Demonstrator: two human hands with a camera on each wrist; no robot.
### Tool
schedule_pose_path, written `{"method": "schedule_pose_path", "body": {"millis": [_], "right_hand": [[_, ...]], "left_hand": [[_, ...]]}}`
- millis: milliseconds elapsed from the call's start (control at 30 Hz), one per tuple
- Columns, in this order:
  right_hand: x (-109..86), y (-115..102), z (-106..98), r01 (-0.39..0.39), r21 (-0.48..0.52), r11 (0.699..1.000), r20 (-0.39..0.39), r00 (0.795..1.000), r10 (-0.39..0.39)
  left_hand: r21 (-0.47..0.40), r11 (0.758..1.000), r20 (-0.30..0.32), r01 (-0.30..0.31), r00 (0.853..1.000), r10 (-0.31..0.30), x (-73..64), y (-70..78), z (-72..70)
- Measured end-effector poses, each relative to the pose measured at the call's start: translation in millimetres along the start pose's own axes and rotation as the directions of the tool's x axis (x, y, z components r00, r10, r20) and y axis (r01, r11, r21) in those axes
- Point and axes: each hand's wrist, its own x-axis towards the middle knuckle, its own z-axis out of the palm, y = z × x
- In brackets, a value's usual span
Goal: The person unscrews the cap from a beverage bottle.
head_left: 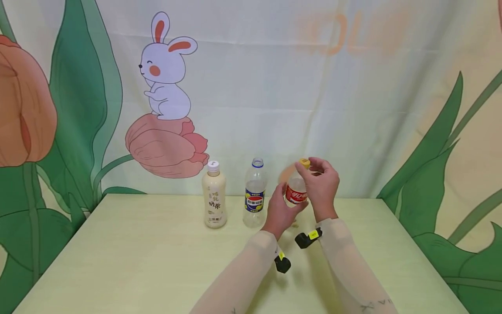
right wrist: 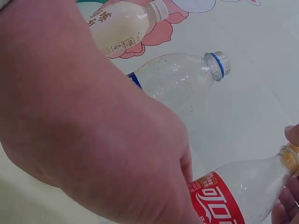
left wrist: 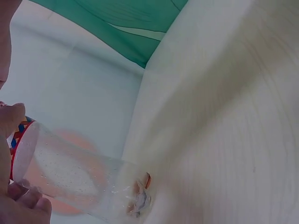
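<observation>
A clear plastic bottle with a red label [head_left: 296, 195] is gripped round its label by my left hand [head_left: 280, 213]. In the left wrist view its see-through lower part [left wrist: 74, 172] shows droplets inside, with left-hand fingers [left wrist: 28, 199] along the label's edge. My right hand [head_left: 324, 187] pinches the yellow cap [head_left: 304, 163] at the bottle's mouth. From the right wrist view, the cap [right wrist: 290, 158] sits at the neck between right-hand fingertips [right wrist: 286, 207]. Whether it is threaded on, I cannot tell.
Left of the hands stands a capless clear bottle [head_left: 254, 218] with a blue label and blue neck ring. Further left is a cream-coloured bottle [head_left: 214, 187] with a white cap. A printed cloth backdrop [head_left: 251, 87] rises behind the pale table [head_left: 137, 261].
</observation>
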Motion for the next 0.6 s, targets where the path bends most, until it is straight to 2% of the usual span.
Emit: {"method": "schedule_pose_path", "body": {"millis": [300, 600], "right_hand": [[0.2, 0.9, 1.1, 0.004, 0.004, 1.000, 0.000, 1.000, -0.004], [-4.5, -5.4, -4.5, 0.013, -0.010, 1.000, 0.017, 1.000, -0.013]], "left_hand": [[-0.042, 0.999, 0.016, -0.023, 1.000, 0.023, 4.9, 0.0, 2.5], [-0.033, 0.998, 0.000, -0.055, 0.998, 0.055, -3.6, 1.9, 0.2]]}}
